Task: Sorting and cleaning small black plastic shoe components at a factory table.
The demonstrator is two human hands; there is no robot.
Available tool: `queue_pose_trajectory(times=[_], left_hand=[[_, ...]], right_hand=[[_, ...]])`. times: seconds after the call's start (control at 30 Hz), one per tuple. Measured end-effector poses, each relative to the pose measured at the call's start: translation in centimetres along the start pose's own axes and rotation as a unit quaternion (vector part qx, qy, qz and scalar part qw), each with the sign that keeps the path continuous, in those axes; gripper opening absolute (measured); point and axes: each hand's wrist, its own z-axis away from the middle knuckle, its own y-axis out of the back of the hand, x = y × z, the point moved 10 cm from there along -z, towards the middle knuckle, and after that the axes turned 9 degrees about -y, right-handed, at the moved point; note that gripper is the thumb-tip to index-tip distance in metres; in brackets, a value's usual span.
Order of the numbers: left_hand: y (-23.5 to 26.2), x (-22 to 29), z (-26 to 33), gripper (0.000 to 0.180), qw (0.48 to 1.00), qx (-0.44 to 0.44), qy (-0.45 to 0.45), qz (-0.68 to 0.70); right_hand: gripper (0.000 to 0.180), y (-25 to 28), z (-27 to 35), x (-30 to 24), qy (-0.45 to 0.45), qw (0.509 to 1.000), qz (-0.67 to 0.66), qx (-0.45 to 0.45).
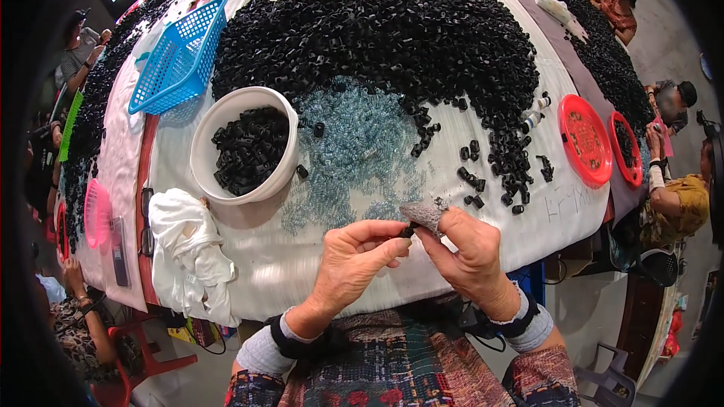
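At the lower centre of the frame, your left hand (360, 256) has thumb and forefinger closed on the black part (408, 231). It lies just right of these tips, nearest your right thumb (428, 243); its long axis and the right hand's (471, 256) grip I cannot tell.

Everyday items are lining the tabletop (271, 283).
A blue basket (200, 68) is resting by the left edge, a crumpled white cloth (192, 245) is lying at the near left corner, and a red round tray (586, 142) is sitting by the right edge.
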Motion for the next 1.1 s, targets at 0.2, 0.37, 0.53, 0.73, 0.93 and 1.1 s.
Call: queue_pose_trajectory(times=[0.2, 0.37, 0.53, 0.73, 0.93, 1.1], left_hand=[[0.3, -0.3, 0.1, 0.023, 1.000, 0.000, -0.006, -0.014], [0.6, -0.6, 0.3, 0.024, 1.000, 0.009, 0.017, -0.012], [0.6, -0.7, 0.3, 0.023, 0.999, 0.015, 0.032, -0.027], [0.8, -1.4, 0.2, 0.022, 0.999, 0.021, 0.048, -0.003], [1.1, -1.6, 0.0, 0.023, 0.996, 0.020, 0.082, 0.007], [1.0, -1.6, 0.1, 0.025, 0.996, 0.024, 0.089, 0.002]], right_hand=[[0.018, -0.4, 0.3, -0.2, 0.018, 1.000, 0.005, 0.000], [0.019, -0.9, 0.7, 0.4, -0.022, 1.000, 0.013, -0.006], [0.018, -1.1, 0.7, 1.0, -0.046, 0.999, -0.001, 0.028], [0.018, -1.4, 0.9, 1.3, -0.054, 0.998, 0.010, 0.044], [0.015, -1.6, 0.5, 0.4, -0.030, 0.999, 0.030, 0.019], [0.015, -2.2, 0.8, 0.3, -0.026, 0.998, 0.049, -0.003]])
